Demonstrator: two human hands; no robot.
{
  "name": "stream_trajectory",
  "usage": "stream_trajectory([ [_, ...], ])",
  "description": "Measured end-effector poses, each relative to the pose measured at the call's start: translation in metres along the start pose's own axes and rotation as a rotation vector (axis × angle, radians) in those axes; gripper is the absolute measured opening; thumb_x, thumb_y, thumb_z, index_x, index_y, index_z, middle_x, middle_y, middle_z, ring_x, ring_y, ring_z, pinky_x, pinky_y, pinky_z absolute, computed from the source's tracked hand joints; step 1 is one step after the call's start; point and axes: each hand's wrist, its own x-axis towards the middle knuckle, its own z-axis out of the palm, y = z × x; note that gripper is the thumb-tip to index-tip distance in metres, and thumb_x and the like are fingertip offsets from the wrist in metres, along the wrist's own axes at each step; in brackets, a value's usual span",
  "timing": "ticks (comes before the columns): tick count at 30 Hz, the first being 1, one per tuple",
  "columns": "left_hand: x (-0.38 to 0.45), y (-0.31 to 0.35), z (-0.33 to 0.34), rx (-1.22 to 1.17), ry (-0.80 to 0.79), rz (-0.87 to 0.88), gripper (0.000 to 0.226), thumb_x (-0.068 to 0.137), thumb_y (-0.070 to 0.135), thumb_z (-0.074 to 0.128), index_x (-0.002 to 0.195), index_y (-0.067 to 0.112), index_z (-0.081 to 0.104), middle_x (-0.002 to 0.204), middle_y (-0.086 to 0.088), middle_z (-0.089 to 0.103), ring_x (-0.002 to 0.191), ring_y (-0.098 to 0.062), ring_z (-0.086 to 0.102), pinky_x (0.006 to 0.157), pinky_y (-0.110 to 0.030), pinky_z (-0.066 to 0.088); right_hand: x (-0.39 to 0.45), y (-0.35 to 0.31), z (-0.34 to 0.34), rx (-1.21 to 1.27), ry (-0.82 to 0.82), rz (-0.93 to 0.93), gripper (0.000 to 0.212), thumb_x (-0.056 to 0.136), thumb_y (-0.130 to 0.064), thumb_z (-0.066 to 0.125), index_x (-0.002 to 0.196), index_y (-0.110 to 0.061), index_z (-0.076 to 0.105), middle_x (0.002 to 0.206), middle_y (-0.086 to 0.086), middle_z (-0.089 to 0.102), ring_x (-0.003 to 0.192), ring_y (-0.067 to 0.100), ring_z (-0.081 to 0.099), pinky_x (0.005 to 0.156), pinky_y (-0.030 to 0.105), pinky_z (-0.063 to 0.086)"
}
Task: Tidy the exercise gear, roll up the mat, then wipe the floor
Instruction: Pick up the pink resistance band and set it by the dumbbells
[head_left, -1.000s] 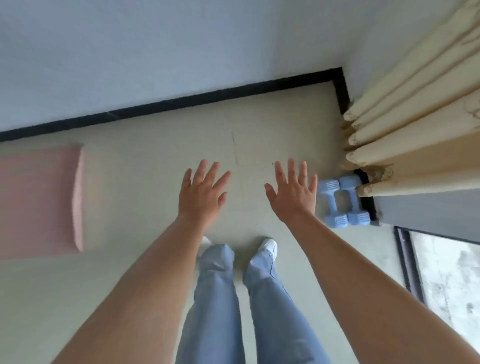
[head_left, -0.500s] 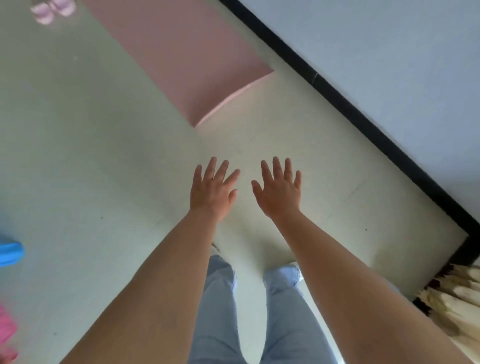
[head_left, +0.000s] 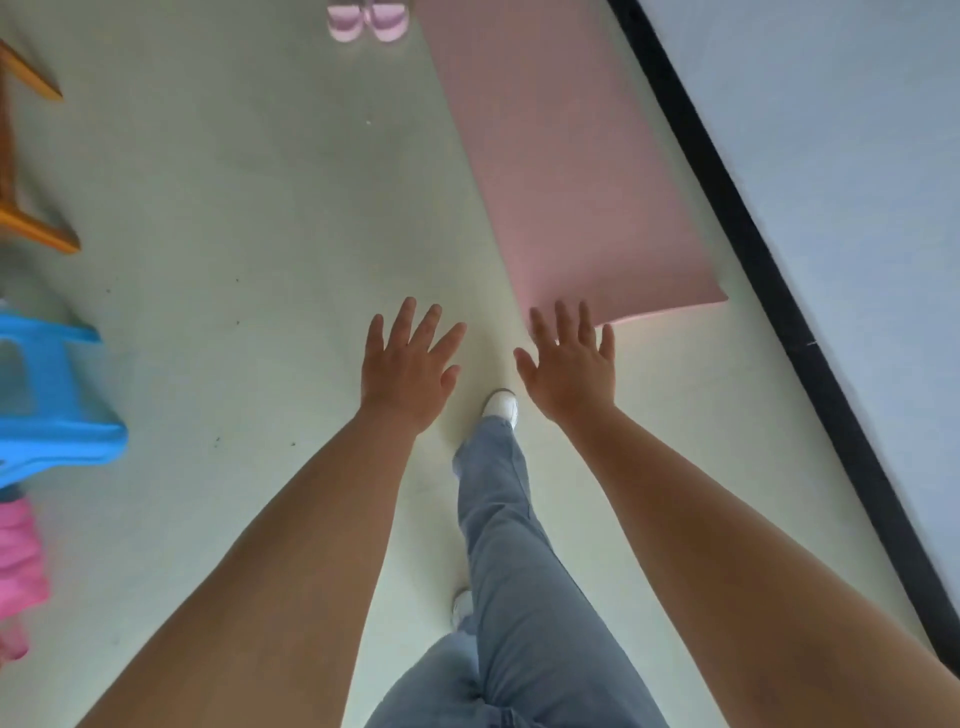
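Both hands released, fingers spread, holding nothing: left hand (head_left: 408, 366) and right hand (head_left: 569, 364) above the floor (head_left: 234, 234). Pink mat (head_left: 571, 171) flat along the wall's black baseboard (head_left: 753, 234); pink dumbbells (head_left: 366, 21) just beside its far left edge.

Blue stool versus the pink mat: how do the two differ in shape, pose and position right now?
The blue stool is a moulded piece with legs, at the left edge of the view, partly cut off. The pink mat is a thin flat sheet, unrolled on the floor along the black skirting. The mat's near edge lies just past the right hand, while the stool sits well off from the left hand. Both rest on the floor, untouched.
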Motion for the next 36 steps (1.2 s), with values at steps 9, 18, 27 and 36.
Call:
stream_trajectory([
  [9, 0.21, -0.139, -0.132, -0.07, 0.057, -0.105, 0.053, 0.102, 0.04, 0.021, 0.151, 0.032, 0.003, 0.161, 0.003, 0.001, 0.148, -0.025, -0.007, 0.119, -0.045, 0.001, 0.231, -0.086, -0.16, -0.012, 0.064, -0.025, 0.057, 0.1, -0.043, 0.022, 0.15, -0.023, 0.005, 0.16, 0.006, -0.001, 0.147, 0.028, -0.01, 0.119, 0.046, -0.004],
  [18, 0.41, -0.322, -0.218, -0.014, 0.076, -0.079, 0.054, 0.101, 0.042, 0.021, 0.151, 0.031, 0.004, 0.161, 0.001, 0.0, 0.149, -0.025, -0.005, 0.119, -0.045, 0.003, 0.449, -0.213, -0.272, 0.016, 0.072, 0.01, 0.057, 0.099, -0.044, 0.022, 0.15, -0.023, 0.005, 0.16, 0.005, -0.003, 0.147, 0.027, -0.011, 0.119, 0.045, -0.005],
  [27, 0.588, -0.483, -0.307, 0.015, 0.071, 0.003, 0.053, 0.101, 0.04, 0.024, 0.151, 0.032, 0.007, 0.161, 0.002, 0.003, 0.149, -0.025, -0.004, 0.119, -0.045, 0.003, 0.635, -0.336, -0.383, 0.108, 0.078, 0.052, 0.057, 0.099, -0.044, 0.023, 0.15, -0.024, 0.005, 0.16, 0.005, -0.002, 0.147, 0.027, -0.011, 0.119, 0.044, -0.005],
  [36, 0.801, -0.593, -0.395, 0.031, 0.071, 0.112, 0.052, 0.101, 0.036, 0.029, 0.15, 0.029, 0.014, 0.16, 0.0, 0.009, 0.148, -0.025, 0.001, 0.119, -0.045, 0.005, 0.841, -0.397, -0.468, 0.176, 0.088, 0.198, 0.057, 0.099, -0.044, 0.025, 0.15, -0.022, 0.011, 0.16, 0.007, 0.003, 0.147, 0.029, -0.007, 0.119, 0.046, -0.002],
])
